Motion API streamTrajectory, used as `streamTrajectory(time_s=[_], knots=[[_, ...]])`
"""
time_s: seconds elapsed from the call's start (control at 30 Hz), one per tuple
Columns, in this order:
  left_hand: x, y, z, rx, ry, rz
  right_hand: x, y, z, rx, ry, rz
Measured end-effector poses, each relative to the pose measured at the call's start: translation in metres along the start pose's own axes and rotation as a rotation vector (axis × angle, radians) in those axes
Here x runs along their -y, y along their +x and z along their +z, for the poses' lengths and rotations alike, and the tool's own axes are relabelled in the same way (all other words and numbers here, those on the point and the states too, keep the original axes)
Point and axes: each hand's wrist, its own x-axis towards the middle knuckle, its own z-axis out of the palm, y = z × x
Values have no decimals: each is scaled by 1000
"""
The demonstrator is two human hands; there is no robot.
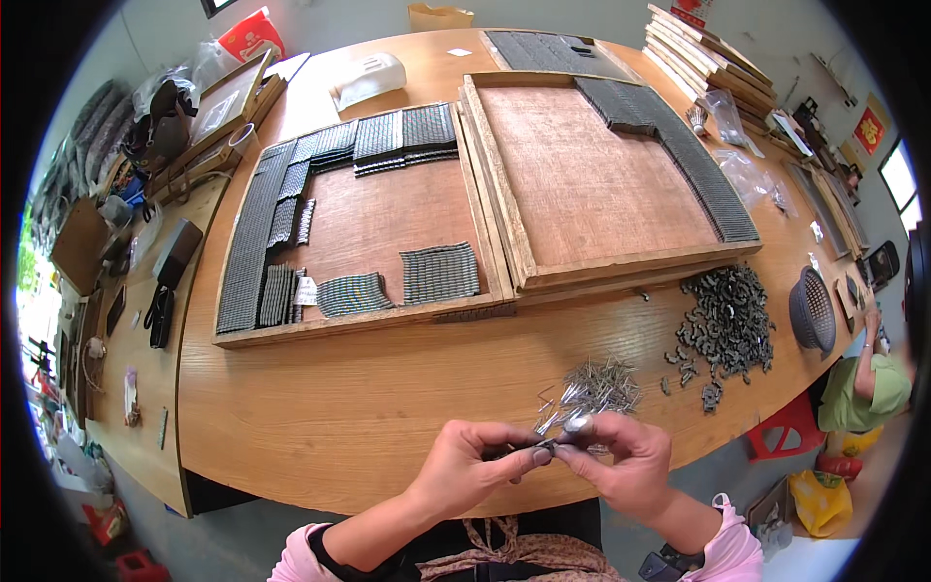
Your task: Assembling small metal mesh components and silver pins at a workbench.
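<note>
Close to the table's near edge, my two hands meet at the fingertips. My left hand [473,468] is closed, pinching a small dark metal piece [546,445] between thumb and fingers. From the other side, my right hand [626,464] is closed on the same piece; the fingers hide most of it, so its exact kind cannot be told. Just beyond my right hand lies a loose heap of thin silvery pins [603,386]. Farther right is a pile of small dark grey link-like parts [729,325].
A wooden tray [364,327] at left holds dark linked strips and panels. Beside it, another wooden tray [592,194] has similar strips along its far and right sides. A grey mesh basket [812,310] stands right; a person in green [863,388] is beyond it.
</note>
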Motion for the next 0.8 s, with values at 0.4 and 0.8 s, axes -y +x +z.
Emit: streamTrajectory(time_s=[0.4, 0.8], knots=[[6, -38, -33, -258, 538, 171, -12, 29, -3, 120, -858, -288], [20, -47, -50, -394, 678, 308, -14, 32, 8, 232, -828, -413]])
